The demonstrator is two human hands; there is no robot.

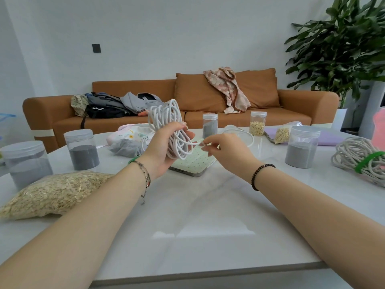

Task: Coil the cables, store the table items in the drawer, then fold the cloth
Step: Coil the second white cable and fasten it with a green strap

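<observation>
Cable coil (178, 150) gripped in left hand (161, 150); right hand (223, 151) pinches its strand, end hidden.

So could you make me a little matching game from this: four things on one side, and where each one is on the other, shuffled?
Things:
1. white cable coil
2. grey cable bundle
3. bag of oats
4. patterned cloth

Places:
A. draped over the sofa back
B. lying on the table, left side
C. held up above the table
D. at the table's right edge, green band round it

Pairs: 1-C, 2-D, 3-B, 4-A
</observation>
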